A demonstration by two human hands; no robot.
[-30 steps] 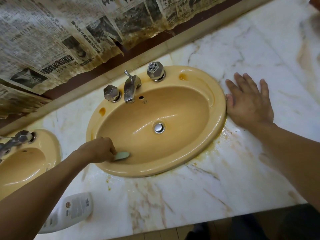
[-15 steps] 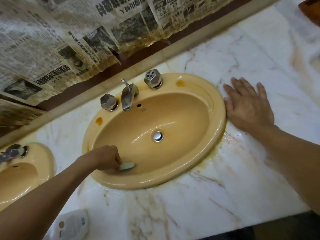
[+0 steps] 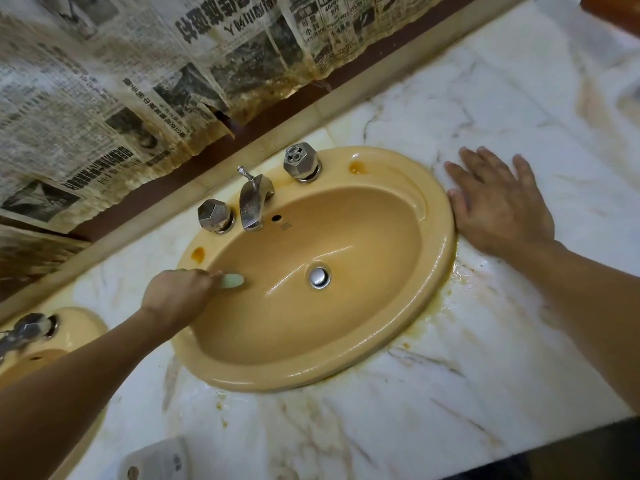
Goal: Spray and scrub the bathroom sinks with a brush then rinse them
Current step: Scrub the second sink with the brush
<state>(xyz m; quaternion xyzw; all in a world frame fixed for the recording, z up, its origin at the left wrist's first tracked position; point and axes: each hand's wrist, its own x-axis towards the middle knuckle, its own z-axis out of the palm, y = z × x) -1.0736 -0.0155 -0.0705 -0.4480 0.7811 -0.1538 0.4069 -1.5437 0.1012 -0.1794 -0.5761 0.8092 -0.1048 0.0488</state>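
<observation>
Glossy ceramic sink (image 3: 346,372), shiny metal faucet (image 3: 254,202), veined marble counter (image 3: 450,393).

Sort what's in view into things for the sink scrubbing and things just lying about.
For the job: brush in the left hand; sink being scrubbed; second sink; faucet and knobs, for rinsing; white bottle, probably the cleaner.
Just lying about: newspaper behind the sink; countertop, bearing the flat right hand.

The left hand (image 3: 180,296), at the end of an arm reaching in from the lower left, curls knuckles-up around a brush (image 3: 232,280). The right hand (image 3: 502,209) lies flat, palm down, fingers straight and slightly spread, its forearm stretching in from the right edge.
</observation>
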